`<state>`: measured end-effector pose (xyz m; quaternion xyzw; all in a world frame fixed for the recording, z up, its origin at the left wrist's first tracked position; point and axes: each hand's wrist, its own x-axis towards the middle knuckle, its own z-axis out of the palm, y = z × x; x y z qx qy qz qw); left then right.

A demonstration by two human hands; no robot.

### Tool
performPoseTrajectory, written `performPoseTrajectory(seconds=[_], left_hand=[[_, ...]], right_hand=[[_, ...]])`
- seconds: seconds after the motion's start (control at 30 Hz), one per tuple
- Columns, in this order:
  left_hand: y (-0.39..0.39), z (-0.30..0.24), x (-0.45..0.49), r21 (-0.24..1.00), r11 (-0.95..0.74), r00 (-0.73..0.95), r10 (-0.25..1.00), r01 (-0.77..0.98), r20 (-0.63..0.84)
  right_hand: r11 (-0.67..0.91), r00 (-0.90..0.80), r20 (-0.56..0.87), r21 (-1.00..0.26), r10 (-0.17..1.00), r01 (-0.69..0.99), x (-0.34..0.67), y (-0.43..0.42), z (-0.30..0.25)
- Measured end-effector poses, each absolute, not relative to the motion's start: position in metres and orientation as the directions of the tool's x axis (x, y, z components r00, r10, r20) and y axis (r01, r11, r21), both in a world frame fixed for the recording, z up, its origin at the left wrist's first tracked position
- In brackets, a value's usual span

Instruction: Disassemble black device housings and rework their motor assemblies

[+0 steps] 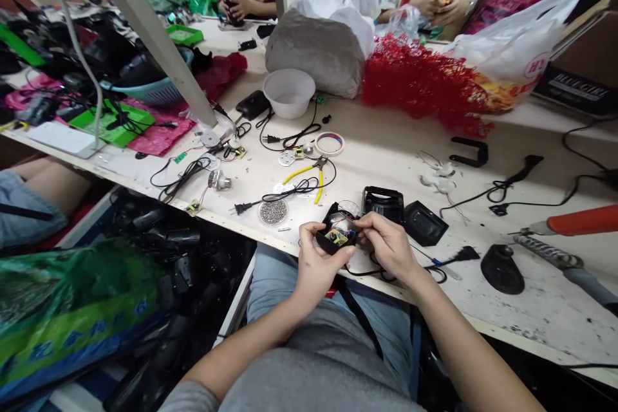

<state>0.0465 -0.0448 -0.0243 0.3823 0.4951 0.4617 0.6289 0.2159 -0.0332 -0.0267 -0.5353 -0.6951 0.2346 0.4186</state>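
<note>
Both my hands hold a small black plastic housing [337, 230] over the front edge of the workbench [386, 148]. Inside it a little circuit board and coloured wires show. My left hand [316, 264] cups the housing from below and the left. My right hand [386, 241] pinches its right side, fingertips at the wires. A black cord hangs from the housing down over my lap. Just behind my hands lie two more black housing parts [383, 203] and a black cover [425, 223].
Yellow-handled pliers [311, 174], a dish of small screws [273, 211], a tape roll [329, 143], a white bowl [290, 93], loose cords and lamp parts litter the bench. A soldering iron [574, 222] lies right. Red netting [420, 80] and bags stand behind. Other people sit across and left.
</note>
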Motion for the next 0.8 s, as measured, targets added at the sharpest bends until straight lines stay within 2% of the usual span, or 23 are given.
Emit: performPoseTrajectory(seconds=[0.13,0.27,0.33,0.47,0.7,0.8], left_hand=[[-0.047,-0.031,0.036,0.972,0.209,0.058,0.975,0.110,-0.216],[-0.049,-0.030,0.021,0.916,0.046,0.068,0.995,0.398,-0.080],[-0.046,-0.026,0.014,0.908,0.050,0.097,0.990,0.416,-0.099],[-0.026,-0.018,0.008,0.941,0.161,0.166,0.962,0.299,-0.218],[0.009,-0.014,0.022,0.903,0.149,0.122,0.969,0.403,-0.214],[0.014,-0.021,0.025,0.917,0.172,0.114,0.967,0.361,-0.226]], right_hand=[[0.429,-0.154,0.444,-0.627,0.883,0.651,0.211,-0.035,-0.027],[0.475,-0.199,0.491,-0.539,0.848,0.696,0.206,-0.036,-0.029],[0.495,-0.215,0.512,-0.509,0.832,0.704,0.205,-0.036,-0.030],[0.534,-0.253,0.536,-0.471,0.806,0.702,0.203,-0.035,-0.032],[0.565,-0.273,0.557,-0.461,0.785,0.684,0.201,-0.032,-0.034],[0.571,-0.287,0.553,-0.452,0.782,0.685,0.200,-0.030,-0.032]])
